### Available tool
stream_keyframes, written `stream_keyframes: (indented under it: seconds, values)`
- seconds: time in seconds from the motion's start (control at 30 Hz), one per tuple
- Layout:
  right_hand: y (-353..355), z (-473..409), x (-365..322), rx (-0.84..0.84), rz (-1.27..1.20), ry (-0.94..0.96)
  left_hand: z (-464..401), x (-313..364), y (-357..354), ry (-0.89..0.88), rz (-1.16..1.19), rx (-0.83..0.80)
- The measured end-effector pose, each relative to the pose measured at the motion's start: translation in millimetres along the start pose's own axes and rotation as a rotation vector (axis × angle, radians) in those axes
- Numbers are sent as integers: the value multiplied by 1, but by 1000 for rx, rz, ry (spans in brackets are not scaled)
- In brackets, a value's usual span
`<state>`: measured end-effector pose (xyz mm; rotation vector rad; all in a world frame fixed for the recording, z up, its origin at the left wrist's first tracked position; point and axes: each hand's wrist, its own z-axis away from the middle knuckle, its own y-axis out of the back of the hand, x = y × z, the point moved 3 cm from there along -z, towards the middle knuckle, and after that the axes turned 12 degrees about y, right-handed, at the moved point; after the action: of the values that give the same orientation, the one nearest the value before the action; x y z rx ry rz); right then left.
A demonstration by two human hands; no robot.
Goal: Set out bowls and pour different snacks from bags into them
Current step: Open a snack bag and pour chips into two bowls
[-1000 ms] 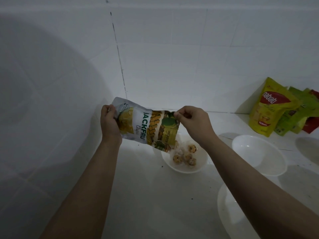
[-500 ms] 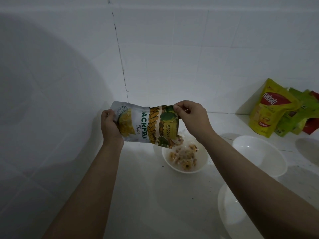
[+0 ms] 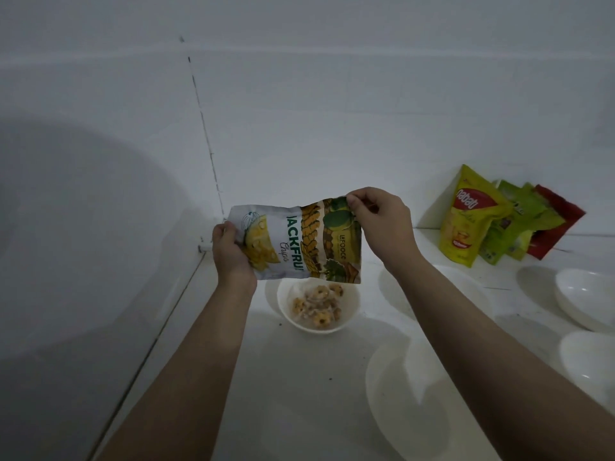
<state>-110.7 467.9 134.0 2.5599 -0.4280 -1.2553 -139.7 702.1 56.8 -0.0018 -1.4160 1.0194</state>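
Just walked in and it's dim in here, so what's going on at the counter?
A person holds a jackfruit chips bag sideways in both hands, left hand at its bottom, right hand pinching the top. Chips lie in the small bowl beneath. Other bowls stand empty, and more snack bags lean against the wall.

Two bare forearms, no sleeves, left hand (image 3: 233, 252), right hand (image 3: 382, 224), no rings
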Motion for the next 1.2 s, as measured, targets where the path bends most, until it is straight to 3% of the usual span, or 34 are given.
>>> stream_keyframes:
  seconds: [0.37,0.53,0.7,1.2]
  values:
    - [121,19,56,84,102,-80,70,-76,-84,50,-95,-125]
    - [163,27,102,16,187,-177,96,-88,-121,-114,-367,-115]
    - [174,42,134,-85,271,-188,111,-86,-148,-281,-603,-152]
    - [184,51,144,-62,152,-150,132,-86,-162,-432,-644,-203]
